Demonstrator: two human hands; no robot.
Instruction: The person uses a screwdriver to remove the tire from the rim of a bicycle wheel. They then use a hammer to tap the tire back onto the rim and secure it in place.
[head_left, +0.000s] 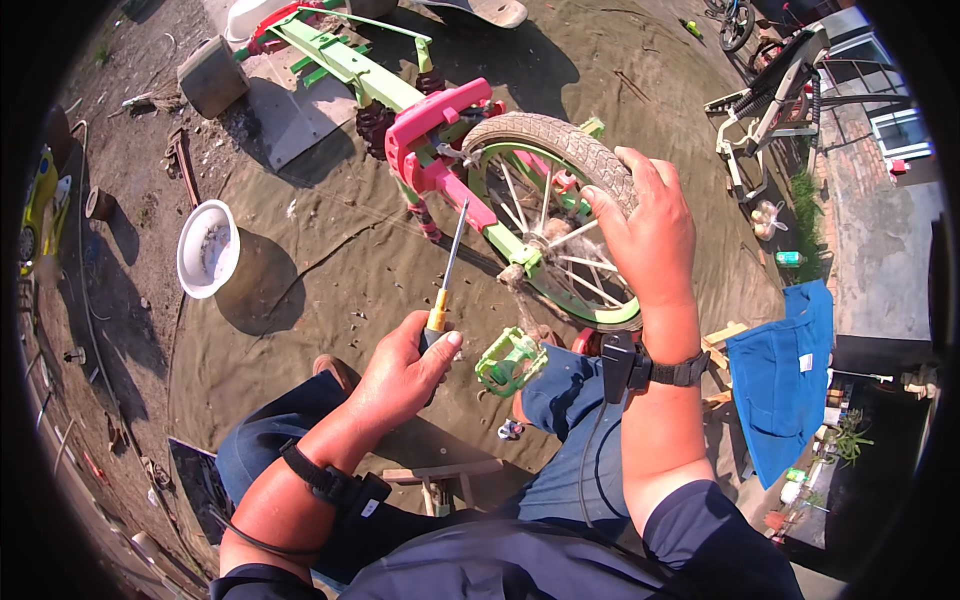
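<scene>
The wheel (555, 231) was gripped at its tyre by the right hand (650, 230); the left hand (402, 370) clenched one screwdriver (437, 312). At left, one white bowl (190, 262) held small dark bits (214, 243).

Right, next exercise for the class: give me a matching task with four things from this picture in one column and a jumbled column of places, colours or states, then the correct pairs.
Column one
1. Screwdriver
2. Bowl
3. Wheel
4. Pedal

Column two
A. Light green, in neither hand
B. Tyre touched by the right hand
C. Gripped in the left hand, shaft pointing away from the person
D. White and round, toward the picture's left

Pairs: 1-C, 2-D, 3-B, 4-A
</scene>
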